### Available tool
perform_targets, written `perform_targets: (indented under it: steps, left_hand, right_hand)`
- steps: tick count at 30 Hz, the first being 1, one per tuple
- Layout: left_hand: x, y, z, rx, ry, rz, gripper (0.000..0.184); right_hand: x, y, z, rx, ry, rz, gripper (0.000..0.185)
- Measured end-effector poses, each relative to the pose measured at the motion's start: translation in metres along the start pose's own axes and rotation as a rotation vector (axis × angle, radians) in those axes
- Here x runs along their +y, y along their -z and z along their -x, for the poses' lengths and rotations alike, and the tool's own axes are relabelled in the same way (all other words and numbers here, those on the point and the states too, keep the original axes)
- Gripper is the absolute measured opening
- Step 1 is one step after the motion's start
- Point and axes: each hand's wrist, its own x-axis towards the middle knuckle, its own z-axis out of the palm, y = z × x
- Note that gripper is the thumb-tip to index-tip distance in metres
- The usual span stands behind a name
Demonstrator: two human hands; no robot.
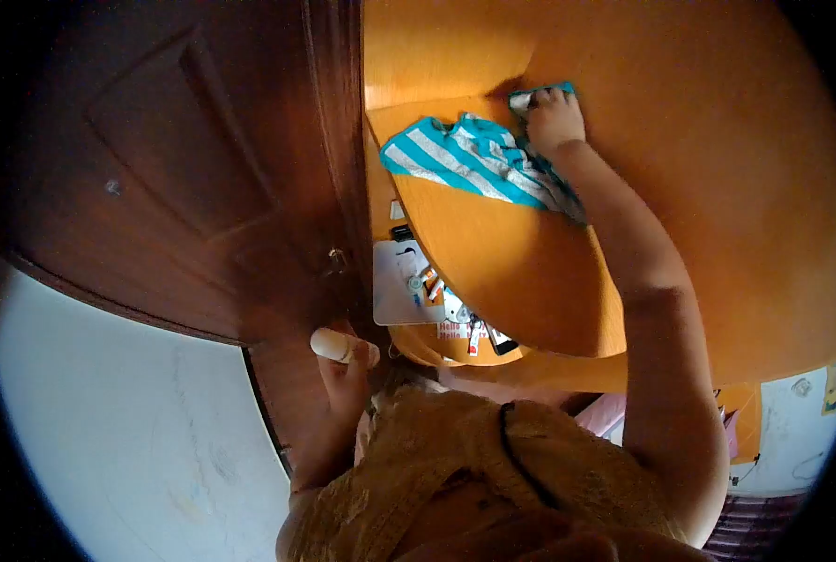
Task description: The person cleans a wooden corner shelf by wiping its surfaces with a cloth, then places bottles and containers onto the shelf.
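Note:
At the far end of a curved wooden shelf (511,272), my right hand (555,122) is closed on a teal-and-white striped cloth (474,155). Part of that cloth is bunched under my fingers against the wood, and the rest spreads wrinkled toward the shelf's left edge. Low on the left, close to my body, my left hand (350,367) is wrapped round a white cylindrical container (330,345). Its rounded end points up and left; I cannot make out any label.
A dark brown panelled door (184,159) with a metal handle (335,256) stands on the left. Below the curved shelf, a lower surface holds a white board (399,290), a phone (502,341) and several small items. An orange wooden panel (736,187) rises on the right.

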Motion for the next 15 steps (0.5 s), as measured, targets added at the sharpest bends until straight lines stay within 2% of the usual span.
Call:
perform_targets:
  steps: [4,6,7,10,12,15]
  left_hand:
    - [-0.02,-0.002,-0.001,-0.031,-0.042,0.02,0.026]
    - [-0.017,-0.008,-0.003,-0.09,0.043,0.057,0.026]
    - [-0.014,-0.011,-0.006,-0.089,0.034,0.057,0.026]
    - [-0.009,-0.013,-0.001,-0.132,0.18,0.071,0.026]
    - [-0.011,-0.01,-0.008,-0.122,0.101,0.025,0.026]
    - [-0.005,-0.002,-0.006,-0.067,0.112,0.071,0.027]
  right_hand:
    - [-0.007,-0.019,-0.023,-0.146,0.091,0.132,0.031]
    - [-0.012,-0.015,-0.038,-0.238,0.121,0.16,0.036]
    - [-0.014,-0.015,-0.047,-0.229,0.119,0.159,0.036]
    - [-0.019,-0.019,-0.051,-0.257,0.108,0.254,0.036]
    - [-0.02,-0.009,-0.056,-0.388,0.109,0.2,0.033]
    - [-0.024,-0.012,-0.054,-0.405,0.104,0.196,0.034]
